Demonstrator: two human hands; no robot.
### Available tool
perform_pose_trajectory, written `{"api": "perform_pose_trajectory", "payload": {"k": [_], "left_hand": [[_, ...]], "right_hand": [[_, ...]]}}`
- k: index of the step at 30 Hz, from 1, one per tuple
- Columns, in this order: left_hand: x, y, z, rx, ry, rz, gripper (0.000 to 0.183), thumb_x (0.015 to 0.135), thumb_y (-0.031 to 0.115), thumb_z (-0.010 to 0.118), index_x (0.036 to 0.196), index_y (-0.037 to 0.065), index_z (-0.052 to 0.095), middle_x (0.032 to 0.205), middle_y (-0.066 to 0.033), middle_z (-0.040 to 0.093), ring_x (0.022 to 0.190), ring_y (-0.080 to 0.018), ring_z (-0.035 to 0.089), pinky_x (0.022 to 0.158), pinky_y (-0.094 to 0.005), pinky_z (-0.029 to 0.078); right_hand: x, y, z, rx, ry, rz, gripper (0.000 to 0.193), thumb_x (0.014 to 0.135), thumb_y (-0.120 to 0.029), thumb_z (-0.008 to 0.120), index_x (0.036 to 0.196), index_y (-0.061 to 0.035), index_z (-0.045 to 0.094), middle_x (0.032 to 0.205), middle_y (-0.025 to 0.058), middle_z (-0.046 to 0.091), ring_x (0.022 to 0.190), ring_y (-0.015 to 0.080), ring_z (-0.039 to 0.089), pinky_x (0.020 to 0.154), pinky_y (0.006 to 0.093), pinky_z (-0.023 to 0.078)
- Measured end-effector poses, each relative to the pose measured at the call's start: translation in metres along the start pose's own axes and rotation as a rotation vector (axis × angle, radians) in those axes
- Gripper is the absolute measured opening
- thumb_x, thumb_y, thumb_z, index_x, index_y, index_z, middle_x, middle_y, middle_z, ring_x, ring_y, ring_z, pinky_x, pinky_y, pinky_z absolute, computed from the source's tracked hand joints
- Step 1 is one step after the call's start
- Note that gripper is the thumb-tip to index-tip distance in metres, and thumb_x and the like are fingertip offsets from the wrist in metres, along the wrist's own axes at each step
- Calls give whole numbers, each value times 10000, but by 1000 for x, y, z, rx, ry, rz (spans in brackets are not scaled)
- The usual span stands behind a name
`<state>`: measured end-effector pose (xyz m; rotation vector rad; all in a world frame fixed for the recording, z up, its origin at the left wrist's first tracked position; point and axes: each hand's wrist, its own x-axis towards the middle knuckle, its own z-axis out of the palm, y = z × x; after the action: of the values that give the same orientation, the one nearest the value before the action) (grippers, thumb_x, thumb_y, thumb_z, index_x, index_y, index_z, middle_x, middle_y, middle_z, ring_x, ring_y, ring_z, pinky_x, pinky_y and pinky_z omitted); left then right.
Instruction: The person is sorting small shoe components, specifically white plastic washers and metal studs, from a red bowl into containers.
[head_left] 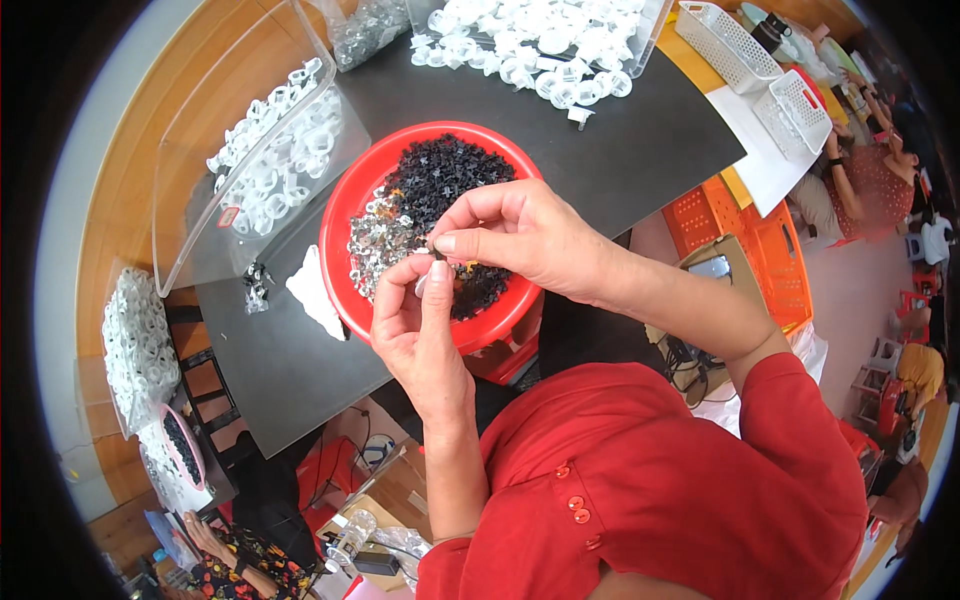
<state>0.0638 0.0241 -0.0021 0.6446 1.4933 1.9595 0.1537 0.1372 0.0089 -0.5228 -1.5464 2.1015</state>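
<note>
A red round basin (340, 225) stands in front of me on the dark table. Small black plastic pieces (440, 175) fill its far and right side, and shiny silvery pieces (375, 240) lie in its left part. Both hands meet above the basin. With thumb and forefinger, my left hand (420, 340) pinches a small whitish plastic piece (420, 287), mostly covered by the fingers. Just above it, my right hand (530, 240) is closed in a pinch, its fingertips close to the left ones. What the right fingers hold is too small to make out.
A clear bin (180, 215) of white plastic rings stands left; another heap of white rings (570, 75) lies at the back. Bagged white parts (140, 340) are at far left. White baskets (735, 50) and an orange crate (790, 270) are on the right. Other people sit nearby.
</note>
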Motion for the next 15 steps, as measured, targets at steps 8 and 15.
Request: {"api": "perform_pose_trajectory", "payload": {"k": [8,15], "left_hand": [[2,0,6,76,29,59,34,900,86,596,921,60,600,768,36,563,651,-28,464,599,-185,363],[6,2,4,52,10,-24,30,894,86,577,902,64,597,741,36,554,629,-25,445,583,-184,343]], "right_hand": [[-7,-8,0,-132,10,-61,173,902,-135,624,946,29,656,844,35,661,792,63,607,718,227,503],[-10,-18,-4,-387,7,-108,129,903,-127,631,950,-13,670,788,-4,662,725,15,575,621,206,466]]}}
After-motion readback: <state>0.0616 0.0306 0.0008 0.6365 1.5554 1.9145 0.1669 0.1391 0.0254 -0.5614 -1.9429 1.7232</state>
